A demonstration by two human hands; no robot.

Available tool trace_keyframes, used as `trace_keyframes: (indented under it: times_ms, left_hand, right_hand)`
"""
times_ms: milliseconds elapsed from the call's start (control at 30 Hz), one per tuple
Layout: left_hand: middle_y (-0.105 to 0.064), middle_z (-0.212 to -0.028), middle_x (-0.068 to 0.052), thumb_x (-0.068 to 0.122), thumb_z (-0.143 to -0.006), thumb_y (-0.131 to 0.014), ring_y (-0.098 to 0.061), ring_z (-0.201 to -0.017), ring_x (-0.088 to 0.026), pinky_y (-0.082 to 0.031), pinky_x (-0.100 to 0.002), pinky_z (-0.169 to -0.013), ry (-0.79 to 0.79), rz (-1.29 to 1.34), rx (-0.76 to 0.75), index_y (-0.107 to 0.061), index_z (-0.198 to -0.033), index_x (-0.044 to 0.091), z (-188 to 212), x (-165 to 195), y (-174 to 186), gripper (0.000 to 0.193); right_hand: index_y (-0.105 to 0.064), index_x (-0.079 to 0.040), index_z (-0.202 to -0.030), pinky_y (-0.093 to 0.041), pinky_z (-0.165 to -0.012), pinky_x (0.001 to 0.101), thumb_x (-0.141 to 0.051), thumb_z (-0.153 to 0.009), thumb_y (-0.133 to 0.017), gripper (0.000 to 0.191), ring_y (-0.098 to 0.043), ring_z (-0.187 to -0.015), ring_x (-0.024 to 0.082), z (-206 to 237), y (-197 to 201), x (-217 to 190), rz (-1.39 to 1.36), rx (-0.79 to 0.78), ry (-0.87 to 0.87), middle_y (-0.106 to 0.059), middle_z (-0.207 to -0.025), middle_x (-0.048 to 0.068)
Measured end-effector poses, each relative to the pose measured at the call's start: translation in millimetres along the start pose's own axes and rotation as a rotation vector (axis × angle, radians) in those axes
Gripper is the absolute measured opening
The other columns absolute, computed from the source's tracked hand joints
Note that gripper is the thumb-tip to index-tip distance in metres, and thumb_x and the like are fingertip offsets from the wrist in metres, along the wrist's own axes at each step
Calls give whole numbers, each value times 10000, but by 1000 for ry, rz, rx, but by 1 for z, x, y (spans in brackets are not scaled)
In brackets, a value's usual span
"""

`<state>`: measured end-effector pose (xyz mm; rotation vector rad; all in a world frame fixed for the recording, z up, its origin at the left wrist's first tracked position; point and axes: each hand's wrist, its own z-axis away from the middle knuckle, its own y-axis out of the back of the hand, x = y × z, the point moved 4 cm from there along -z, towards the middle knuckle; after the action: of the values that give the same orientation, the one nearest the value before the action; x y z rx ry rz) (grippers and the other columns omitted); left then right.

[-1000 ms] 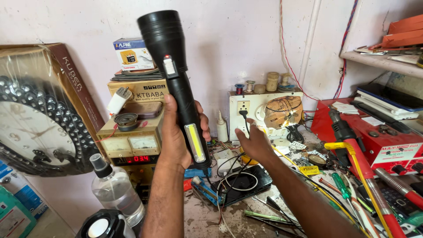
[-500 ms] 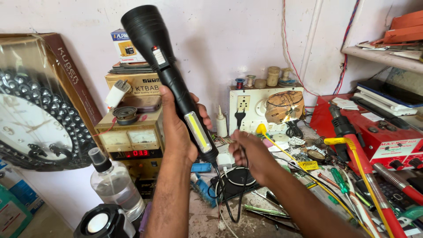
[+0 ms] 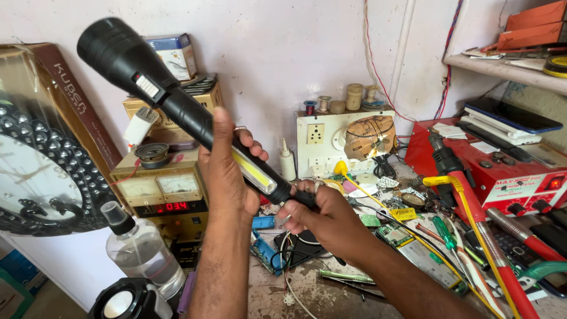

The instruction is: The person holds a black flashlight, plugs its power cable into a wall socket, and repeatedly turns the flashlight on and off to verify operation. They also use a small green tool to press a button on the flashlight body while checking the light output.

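Since half a second ago we've tipped the black torch (image 3: pixel 177 109) further left and brought our right hand (image 3: pixel 322 215) onto its tail end. Right fingers pinched on the tail cap, left hand (image 3: pixel 227 171) clamped round the barrel above the table (image 3: pixel 331 295). Best keep the barrel steady, work only at the tail. Behind: power supply (image 3: pixel 162 192), white socket board (image 3: pixel 331 142).

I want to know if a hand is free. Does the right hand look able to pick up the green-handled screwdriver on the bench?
Probably not as things stand. The right hand is busy at the tail end of the black torch, which the left hand grips. The green-handled screwdriver lies uncovered just beside it.
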<state>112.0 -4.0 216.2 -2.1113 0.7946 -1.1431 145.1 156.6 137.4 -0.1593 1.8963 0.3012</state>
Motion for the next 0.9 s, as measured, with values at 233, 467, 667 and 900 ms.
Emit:
trace_keyframes:
  times_ms: [233,467,667,900]
  left_hand:
    - [-598,-725,-28,139,-909,-811,-618,-604,-146,-559,-314,-579,-124,17,-175,-570,-950,107,18,-9,-23,246]
    - [-542,-658,2,226,-916,-769,-551,-527,-119,-491,-289,-497,56,162,-78,-562,-921,163,12,-10,-16,216]
    - [-540,-724,-5,252,-1016,-795,-541,-603,-119,-504,-300,-582,-134,170,-130,-509,-939,109,5,37,1,329]
    - [-545,-671,-7,197,-915,-791,-541,-537,-129,-490,-302,-499,-104,-99,-237,-566,-968,115,19,56,3,245]
  right_hand:
    - [-681,-61,-968,-390,-539,226,-146,-969,-640,95,-489,-611,21,10,8,-17,262,179,125,-585,-697,-64]
    - [-676,-37,-809,-296,-489,244,-100,-929,-730,146,-401,-551,27,20,20,-30,416,176,336,-479,-589,-51]
    - [-769,-33,-1031,-485,-660,218,-129,-974,-682,141,-585,-750,18,19,39,-22,332,191,457,-714,-862,-65]
    - [-589,-31,-1329,-438,-791,258,-236,-1119,-597,293,-493,-850,66,3,54,-29,-124,364,649,-576,-981,-22]
